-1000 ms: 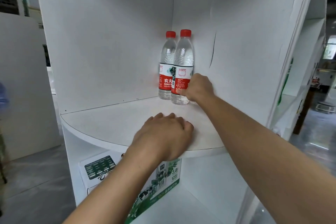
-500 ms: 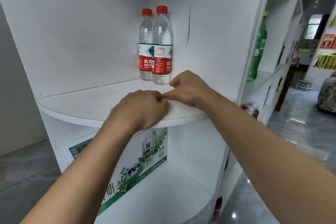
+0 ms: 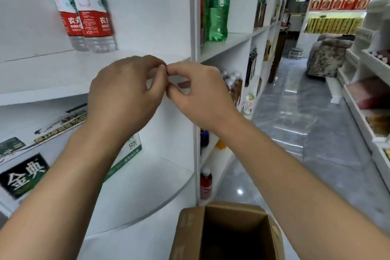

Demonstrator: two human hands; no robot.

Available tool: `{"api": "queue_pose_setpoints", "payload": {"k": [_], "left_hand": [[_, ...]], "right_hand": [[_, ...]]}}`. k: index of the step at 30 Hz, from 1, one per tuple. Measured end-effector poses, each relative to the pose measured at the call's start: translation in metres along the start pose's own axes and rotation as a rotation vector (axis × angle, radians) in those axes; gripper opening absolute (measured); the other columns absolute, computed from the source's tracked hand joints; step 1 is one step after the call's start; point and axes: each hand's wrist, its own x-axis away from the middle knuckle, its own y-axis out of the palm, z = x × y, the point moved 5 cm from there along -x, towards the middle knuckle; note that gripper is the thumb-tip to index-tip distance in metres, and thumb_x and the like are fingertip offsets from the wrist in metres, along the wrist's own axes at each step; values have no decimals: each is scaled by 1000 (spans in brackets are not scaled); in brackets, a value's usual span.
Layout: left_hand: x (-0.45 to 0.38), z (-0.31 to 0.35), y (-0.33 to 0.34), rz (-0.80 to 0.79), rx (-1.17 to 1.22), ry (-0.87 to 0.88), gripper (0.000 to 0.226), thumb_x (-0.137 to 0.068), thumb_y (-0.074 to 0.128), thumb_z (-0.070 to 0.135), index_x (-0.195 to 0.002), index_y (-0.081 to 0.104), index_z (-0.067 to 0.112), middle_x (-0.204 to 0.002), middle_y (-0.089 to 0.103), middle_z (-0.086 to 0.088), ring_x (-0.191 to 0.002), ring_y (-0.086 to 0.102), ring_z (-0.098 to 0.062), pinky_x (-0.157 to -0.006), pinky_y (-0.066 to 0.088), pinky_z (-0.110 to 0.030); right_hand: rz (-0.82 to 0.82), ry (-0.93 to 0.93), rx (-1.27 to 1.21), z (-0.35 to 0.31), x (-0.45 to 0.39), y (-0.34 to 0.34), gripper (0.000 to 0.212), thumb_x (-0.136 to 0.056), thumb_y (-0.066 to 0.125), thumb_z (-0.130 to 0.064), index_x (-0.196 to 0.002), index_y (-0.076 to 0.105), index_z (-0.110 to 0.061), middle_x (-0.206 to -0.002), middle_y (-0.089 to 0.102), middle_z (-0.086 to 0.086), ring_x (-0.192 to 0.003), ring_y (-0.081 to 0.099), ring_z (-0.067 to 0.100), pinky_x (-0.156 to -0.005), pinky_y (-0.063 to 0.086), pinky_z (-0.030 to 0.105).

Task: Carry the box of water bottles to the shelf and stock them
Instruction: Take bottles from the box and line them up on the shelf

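Two clear plastic water bottles with red labels (image 3: 84,17) stand touching at the upper left of the frame, on the white curved shelf (image 3: 52,78). Our left hand (image 3: 124,93) and right hand (image 3: 200,93) meet at centre frame with fingertips pinched together; we cannot tell whether anything is between them. The open brown cardboard box (image 3: 228,232) sits at the bottom of the frame, its inside too dark to read. To stock well, we should reach down into it, grip each bottle round its body, and set it upright beside the pair.
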Motion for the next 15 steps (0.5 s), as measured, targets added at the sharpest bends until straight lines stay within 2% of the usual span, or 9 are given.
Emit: {"api": "queue_pose_setpoints", "payload": {"k": [2,5,9,11,13,15], "left_hand": [[8,18,16,35,49,76,28,-95,49,28,-109,72,19,-109,74,-3,-102,64,-28,-79,45,-36],[32,44,58,-51,146,75,28,-96,47,32,-112,70,24,-115,71,4,-110,60,-20,-88,45,-35],[80,57,128,-237,212,36,27,-96,49,33,-110,71,27,-109,72,7,-102,61,-14,-79,38,-23],[112,52,164,-350,221,-6,27,-96,48,34,-107,71,27,-104,73,5,-96,63,-15,-74,46,-27],[145,41,197,-453,228,-63,26,-96,49,33,-106,71,26,-104,74,1,-95,65,-20,-76,54,-36],[175,31,224,-535,213,-103,25,-96,50,33,-107,72,26,-103,74,-1,-94,66,-23,-77,55,-39]], "right_hand": [[49,54,-35,30,25,-13,31,-90,67,-8,-120,72,-9,-115,74,2,-107,67,15,-85,61,36],[73,192,-54,86,70,-26,29,-91,69,-8,-119,72,-13,-112,73,-1,-101,67,12,-84,61,33],[25,387,-38,155,136,-10,27,-91,69,-10,-117,73,-16,-107,72,-3,-93,67,10,-76,56,27],[-16,464,-33,184,174,7,25,-91,69,-11,-114,73,-17,-105,73,-4,-91,67,10,-75,55,25],[-79,526,-37,207,208,25,24,-91,67,-12,-112,73,-20,-103,73,-5,-90,66,8,-76,55,24],[-177,596,-55,225,239,44,26,-92,64,-14,-116,71,-23,-102,73,-10,-86,64,1,-75,50,14]]}}
